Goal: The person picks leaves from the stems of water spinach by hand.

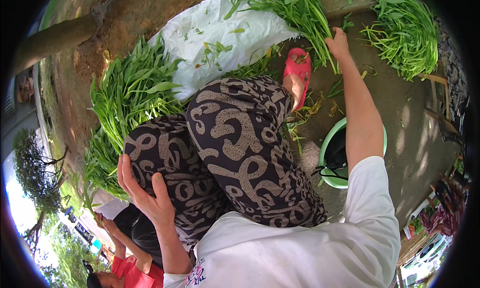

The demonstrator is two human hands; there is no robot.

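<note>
Nearest to us: patterned trousers (235,138), knees bent, thighs angled across the view. Our left hand (150,198) stands loose by the left knee, fingers well parted, nothing in it; whether the fingertips brush the cloth, we cannot tell. Perhaps it is simply resting there while the other side works.

To our right, a pale green bucket (330,181) sits on the ground (400,108) with something black (339,149) inside, contents otherwise unclear. We judge it set close so the right arm can pass over it.

Farther out, a pink sandal (303,63) on our foot, trimmed bits of leaf around it. Just beyond, our right hand (339,44) is part-curled, touching the stem ends of a leafy green bunch (295,13); whether it has closed around any stems, we cannot tell. The bunch lies over the right end of a white sheet (215,30), leaves away, stems toward us, probably so the stems fall to the hand.

A big pile of greens (130,88) borders the sheet's left edge. Past its right edge, well apart, a second bunch (405,33) lies on the ground, likely set aside as a separate lot.

Lower left, a co-worker in red (135,273) holds both hands (107,225) raised near greens.
</note>
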